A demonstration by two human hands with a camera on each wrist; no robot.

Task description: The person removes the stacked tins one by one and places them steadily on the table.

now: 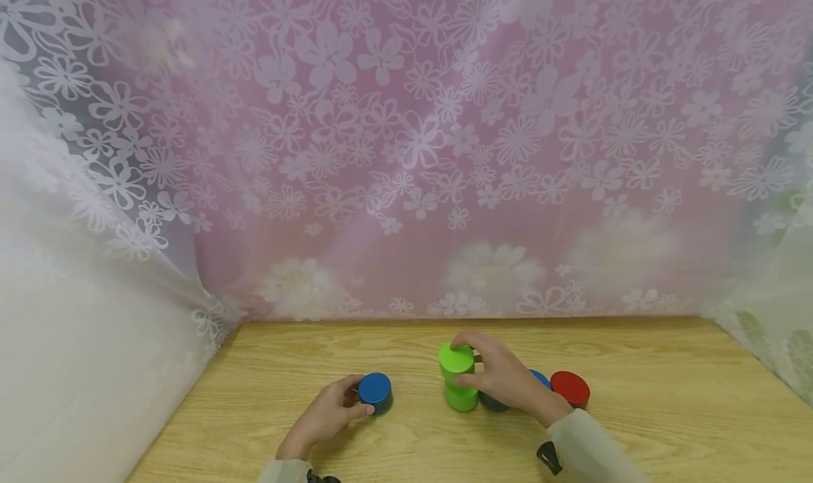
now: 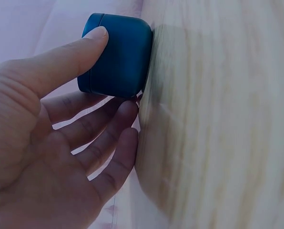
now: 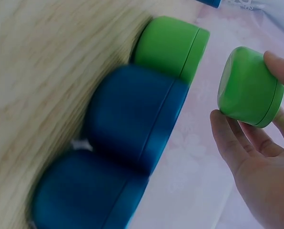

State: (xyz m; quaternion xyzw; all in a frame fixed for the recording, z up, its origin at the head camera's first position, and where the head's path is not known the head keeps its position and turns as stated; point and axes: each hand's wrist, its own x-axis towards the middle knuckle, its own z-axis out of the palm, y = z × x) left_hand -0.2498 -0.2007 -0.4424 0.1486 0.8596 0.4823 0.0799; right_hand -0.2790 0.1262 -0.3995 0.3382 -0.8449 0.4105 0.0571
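My left hand grips a small round blue canister that stands on the table, left of the others. In the left wrist view the thumb presses on the side of that canister, near its lid seam, with the fingers on the far side. A green canister is pinched between the thumb and fingers of my right hand. It hangs over a second green canister on the table; in the right wrist view a gap shows between the held green one and the standing one.
Right of the standing green canister are two blue canisters, close together in a row with it and partly behind the right hand in the head view. A red canister ends the row. Patterned curtains enclose the wooden table.
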